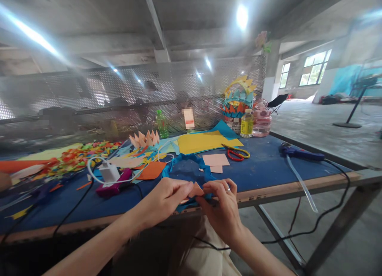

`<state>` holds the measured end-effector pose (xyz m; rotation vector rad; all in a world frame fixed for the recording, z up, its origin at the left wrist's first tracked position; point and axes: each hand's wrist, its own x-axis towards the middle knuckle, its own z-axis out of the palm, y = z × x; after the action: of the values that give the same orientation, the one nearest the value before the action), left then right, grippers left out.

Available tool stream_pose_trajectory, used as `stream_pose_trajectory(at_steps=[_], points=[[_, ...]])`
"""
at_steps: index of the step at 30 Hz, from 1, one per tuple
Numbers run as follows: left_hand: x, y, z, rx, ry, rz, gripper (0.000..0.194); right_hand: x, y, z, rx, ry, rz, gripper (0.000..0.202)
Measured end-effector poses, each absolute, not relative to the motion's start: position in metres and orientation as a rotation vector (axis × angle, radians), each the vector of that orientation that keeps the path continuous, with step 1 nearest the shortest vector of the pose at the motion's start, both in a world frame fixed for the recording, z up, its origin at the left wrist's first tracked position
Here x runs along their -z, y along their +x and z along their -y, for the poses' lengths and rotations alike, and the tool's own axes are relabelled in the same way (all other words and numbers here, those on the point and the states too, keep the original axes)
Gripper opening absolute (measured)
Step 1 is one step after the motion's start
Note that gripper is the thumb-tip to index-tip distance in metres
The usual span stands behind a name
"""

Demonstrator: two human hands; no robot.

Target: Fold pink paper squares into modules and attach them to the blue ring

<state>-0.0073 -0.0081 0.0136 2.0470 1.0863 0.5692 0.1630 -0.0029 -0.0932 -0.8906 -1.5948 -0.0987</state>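
Observation:
Between my two hands, at the table's front edge, is a small piece of peach paper point(196, 189) folded to a point. My left hand point(170, 196) pinches its left side with thumb and forefinger. On the other side, the fingers of my right hand point(221, 200), which wears a ring, are closed on the paper's right edge. Just behind and partly under both hands lies a blue paper ring point(176, 160) with folded points. Flat peach paper squares point(216, 160) rest beyond my right hand, and an orange paper square point(151, 170) lies to the left.
Red-and-yellow scissors point(235, 153) lie near yellow sheets point(203, 142). A glue gun point(301, 152) with its cord sits at the right edge. At left are a purple power block point(115, 184) and colourful scraps point(80, 160). Bottles point(246, 125) and stacked paper crowns point(238, 97) stand behind.

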Motion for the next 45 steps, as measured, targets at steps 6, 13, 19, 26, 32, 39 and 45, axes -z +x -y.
stream_pose_trajectory(at_steps=[6, 13, 19, 26, 32, 39, 45], points=[[-0.014, -0.012, 0.008, -0.585, 2.011, -0.987, 0.045, 0.09, 0.162, 0.005, 0.0, -0.922, 1.599, 0.04], [-0.009, -0.01, 0.014, -0.618, 2.078, -0.957, 0.02, 0.085, 0.163, 0.007, -0.081, -0.911, 1.621, 0.042], [-0.003, -0.012, 0.011, -0.695, 2.11, -0.907, 0.022, 0.085, 0.163, 0.007, -0.128, -0.9, 1.675, 0.049], [0.007, -0.014, 0.009, -0.722, 2.115, -0.947, 0.049, 0.085, 0.162, 0.005, -0.237, -0.893, 1.687, 0.056], [0.01, -0.015, 0.007, -0.78, 2.284, -1.135, 0.03, 0.081, 0.163, 0.006, -0.263, -0.895, 1.703, 0.055], [0.016, -0.017, 0.002, -0.726, 2.513, -1.055, 0.013, 0.073, 0.167, 0.006, -0.256, -0.9, 1.787, 0.029], [0.028, -0.017, -0.005, -0.789, 2.561, -0.989, 0.019, 0.065, 0.169, 0.006, -0.296, -0.931, 1.902, 0.017]])
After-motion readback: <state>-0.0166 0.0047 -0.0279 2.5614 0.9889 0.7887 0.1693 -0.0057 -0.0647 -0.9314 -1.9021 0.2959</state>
